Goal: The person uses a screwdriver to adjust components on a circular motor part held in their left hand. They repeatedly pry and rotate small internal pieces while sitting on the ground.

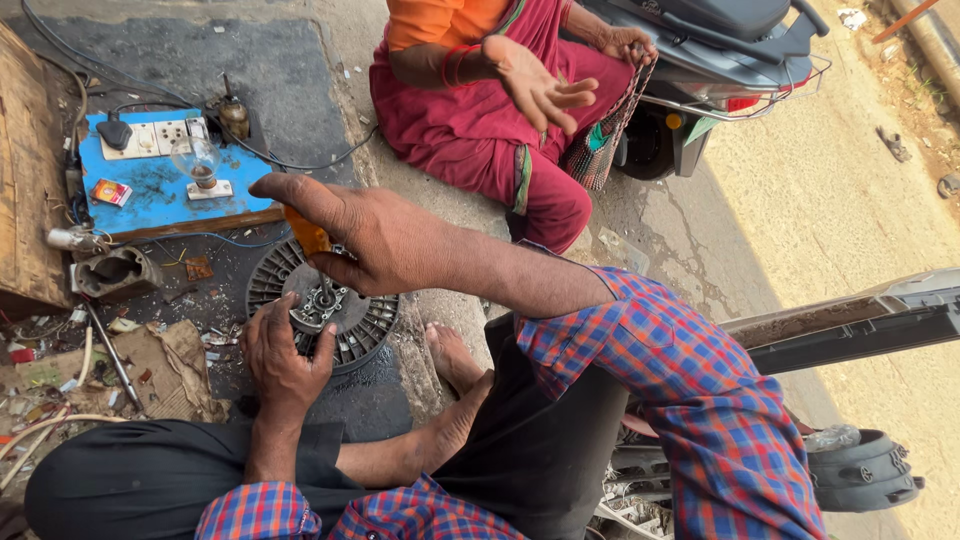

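A round dark fan motor (360, 325) with ribbed slots lies flat on the ground in front of me. My right hand (375, 240) grips an orange-handled screwdriver (306, 236), held upright with its shaft down in the motor's metal hub (322, 303). My left hand (283, 360) presses on the motor's near left edge, fingers spread over the rim. I sit cross-legged, wearing a checked shirt.
A blue board (160, 190) with sockets, a switch and a clear bulb (196, 160) lies at the back left. Scraps, wires and cardboard (165, 365) litter the left ground. A seated person in red and orange (480, 110) gestures opposite. A scooter (720, 70) is parked at the back right.
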Action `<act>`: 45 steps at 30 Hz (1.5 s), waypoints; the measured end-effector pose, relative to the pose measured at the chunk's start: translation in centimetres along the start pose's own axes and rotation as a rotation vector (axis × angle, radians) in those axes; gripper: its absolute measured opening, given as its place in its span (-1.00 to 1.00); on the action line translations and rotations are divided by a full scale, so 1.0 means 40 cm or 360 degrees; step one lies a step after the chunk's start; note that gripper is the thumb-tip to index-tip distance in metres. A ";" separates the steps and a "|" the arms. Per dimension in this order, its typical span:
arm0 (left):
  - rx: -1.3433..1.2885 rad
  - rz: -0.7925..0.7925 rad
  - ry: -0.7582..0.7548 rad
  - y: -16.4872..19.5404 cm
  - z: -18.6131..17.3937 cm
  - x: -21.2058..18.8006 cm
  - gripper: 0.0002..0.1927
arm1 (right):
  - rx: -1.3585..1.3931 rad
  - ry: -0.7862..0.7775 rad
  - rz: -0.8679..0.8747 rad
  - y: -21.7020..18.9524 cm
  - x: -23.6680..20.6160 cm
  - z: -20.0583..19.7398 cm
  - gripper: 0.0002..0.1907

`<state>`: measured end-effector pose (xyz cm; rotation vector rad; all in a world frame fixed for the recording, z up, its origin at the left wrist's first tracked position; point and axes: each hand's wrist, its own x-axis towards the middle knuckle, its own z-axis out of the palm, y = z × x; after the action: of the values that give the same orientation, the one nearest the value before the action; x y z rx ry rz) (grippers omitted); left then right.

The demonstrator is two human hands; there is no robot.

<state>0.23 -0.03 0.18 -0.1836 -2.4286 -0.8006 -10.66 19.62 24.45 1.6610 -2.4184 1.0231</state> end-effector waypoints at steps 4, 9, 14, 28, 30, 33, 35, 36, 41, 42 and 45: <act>-0.0016 -0.0022 -0.0001 0.000 -0.001 0.003 -0.33 | 0.0016 -0.0021 0.0029 0.007 0.002 0.002 -0.08; -0.0029 -0.0007 0.0022 0.008 -0.005 0.009 -0.30 | -0.0068 -0.0003 0.0007 -0.004 0.006 0.002 -0.07; -0.0024 -0.0020 -0.0005 0.003 -0.002 0.001 -0.32 | 0.0019 -0.0034 0.0064 -0.004 0.003 -0.001 -0.07; 0.0009 -0.0011 0.0007 -0.004 0.004 0.002 -0.31 | -0.0014 0.0007 0.0025 -0.012 0.011 -0.004 -0.08; 0.0009 -0.0008 -0.0007 -0.005 0.007 0.000 -0.31 | -0.0014 0.0036 -0.0023 -0.010 0.008 -0.003 -0.08; -0.0002 0.0002 -0.0004 -0.008 0.007 -0.004 -0.33 | 0.0034 -0.0024 0.0076 -0.006 0.005 -0.002 -0.09; 0.0029 -0.0002 -0.0002 -0.006 0.006 -0.003 -0.33 | 0.0024 -0.0026 0.0073 -0.004 0.004 -0.004 -0.09; 0.0045 -0.0002 0.0001 -0.004 0.004 -0.003 -0.33 | 0.0016 -0.0025 0.0070 -0.004 0.004 -0.004 -0.09; -0.0031 -0.0012 0.0020 0.009 -0.007 0.008 -0.32 | 0.0012 -0.0011 0.0026 -0.009 0.011 -0.005 -0.09; -0.0033 -0.0015 0.0026 0.011 -0.007 0.010 -0.30 | 0.0004 0.0006 0.0001 -0.009 0.010 -0.006 -0.09; -0.0021 -0.0001 0.0033 0.010 -0.007 0.009 -0.32 | 0.0014 -0.0024 0.0038 -0.008 0.005 -0.004 -0.10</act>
<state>0.20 0.11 0.77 -0.1792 -2.4047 -0.8152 -10.52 19.45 24.80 1.6526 -2.4522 1.0301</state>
